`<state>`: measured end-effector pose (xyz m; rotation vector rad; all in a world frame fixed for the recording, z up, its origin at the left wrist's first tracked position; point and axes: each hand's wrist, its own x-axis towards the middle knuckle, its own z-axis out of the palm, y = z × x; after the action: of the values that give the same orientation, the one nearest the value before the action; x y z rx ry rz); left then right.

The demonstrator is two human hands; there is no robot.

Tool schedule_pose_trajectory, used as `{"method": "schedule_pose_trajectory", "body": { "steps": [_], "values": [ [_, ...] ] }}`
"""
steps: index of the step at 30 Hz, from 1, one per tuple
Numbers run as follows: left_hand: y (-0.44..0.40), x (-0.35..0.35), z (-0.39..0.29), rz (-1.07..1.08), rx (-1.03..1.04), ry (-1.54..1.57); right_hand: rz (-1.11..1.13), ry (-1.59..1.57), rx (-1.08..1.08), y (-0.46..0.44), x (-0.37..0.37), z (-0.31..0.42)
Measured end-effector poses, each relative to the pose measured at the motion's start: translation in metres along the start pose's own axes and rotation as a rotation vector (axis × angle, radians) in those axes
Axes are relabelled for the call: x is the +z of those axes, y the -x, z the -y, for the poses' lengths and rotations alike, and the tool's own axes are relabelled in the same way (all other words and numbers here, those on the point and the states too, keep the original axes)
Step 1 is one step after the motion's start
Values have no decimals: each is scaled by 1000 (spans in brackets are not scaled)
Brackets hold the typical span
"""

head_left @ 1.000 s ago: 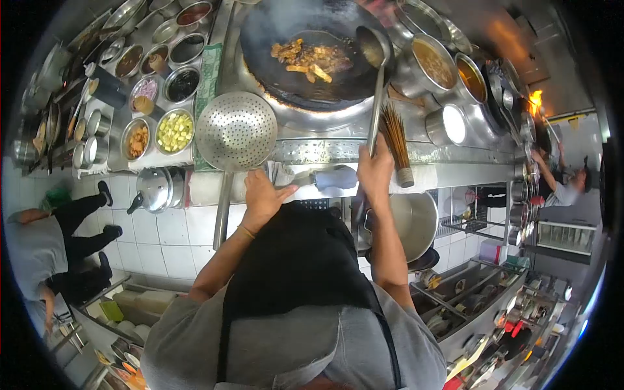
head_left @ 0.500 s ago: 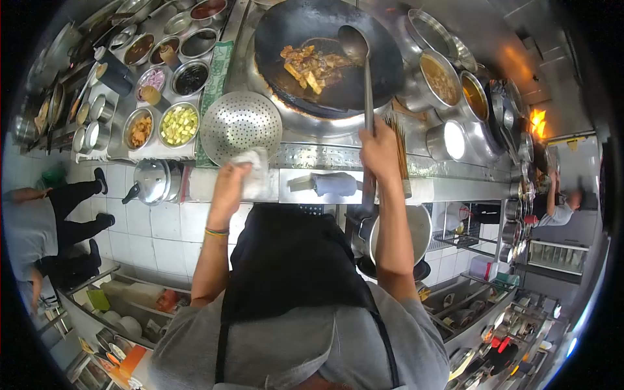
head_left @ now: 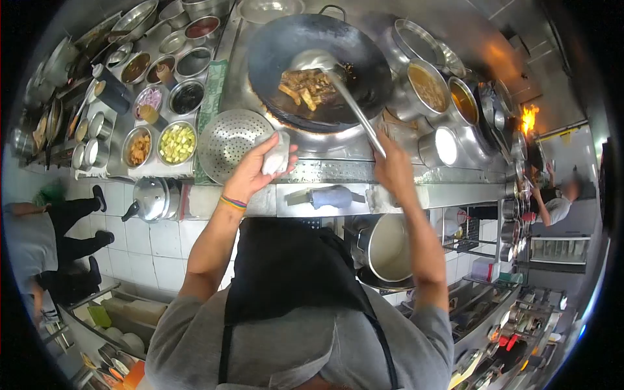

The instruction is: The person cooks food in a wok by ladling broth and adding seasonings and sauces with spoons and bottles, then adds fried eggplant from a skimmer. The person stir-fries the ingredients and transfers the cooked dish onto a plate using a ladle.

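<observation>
My left hand (head_left: 255, 168) holds a folded white cloth (head_left: 277, 155) over the near right edge of the perforated strainer (head_left: 233, 140). In my right hand (head_left: 394, 170) is the handle of a long metal ladle (head_left: 354, 107). The ladle's bowl is inside the black wok (head_left: 364, 68), bottom side up, over the browned food pieces (head_left: 307, 88). The strainer lies on the counter to the left of the wok. A rolled blue-grey cloth (head_left: 333, 197) lies on the counter's front ledge between my hands.
Bowls of diced green food (head_left: 177, 143), orange pieces (head_left: 138, 147) and sauces stand at the left. Pots of liquid (head_left: 428, 88) and a small pot (head_left: 439, 147) stand right of the wok. Flames (head_left: 530, 119) rise far right, near another person (head_left: 559, 203). More people stand far left (head_left: 32, 237).
My left hand has picked up the white cloth and lifted it near the strainer. My right hand has swung the ladle's bowl left, over the food.
</observation>
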<state>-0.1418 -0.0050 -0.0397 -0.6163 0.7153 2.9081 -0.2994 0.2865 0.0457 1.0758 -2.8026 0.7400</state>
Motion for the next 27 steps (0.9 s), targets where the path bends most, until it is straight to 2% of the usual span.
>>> {"method": "schedule_pose_trajectory", "body": {
  "steps": [4,7,10,13,14,16,17,21,24,25,27],
  "values": [
    [-28,13,-3,38,67,-58,-204,-53,169,36,58,-17],
    [-62,38,-7,-29,68,-99,-122,-121,415,33,81,-28],
    [-96,56,-1,-187,-2,-96,-191,-141,394,35,59,-13],
    [-114,57,4,-210,-101,-15,-234,53,213,64,11,-1],
    [-115,51,5,-170,-160,74,-155,91,258,72,-12,10],
    [-112,59,0,-229,-210,105,11,147,350,83,-53,37],
    [-113,61,-5,-200,-178,34,63,176,364,86,-61,41],
    [-133,71,-9,-305,-230,52,155,304,346,64,-42,49],
    [-151,41,0,-211,-168,10,74,357,282,46,1,33],
    [-148,39,4,-202,-118,37,113,320,304,42,3,36],
    [-133,39,5,-182,-164,22,155,275,298,51,-15,46]
  ]
}}
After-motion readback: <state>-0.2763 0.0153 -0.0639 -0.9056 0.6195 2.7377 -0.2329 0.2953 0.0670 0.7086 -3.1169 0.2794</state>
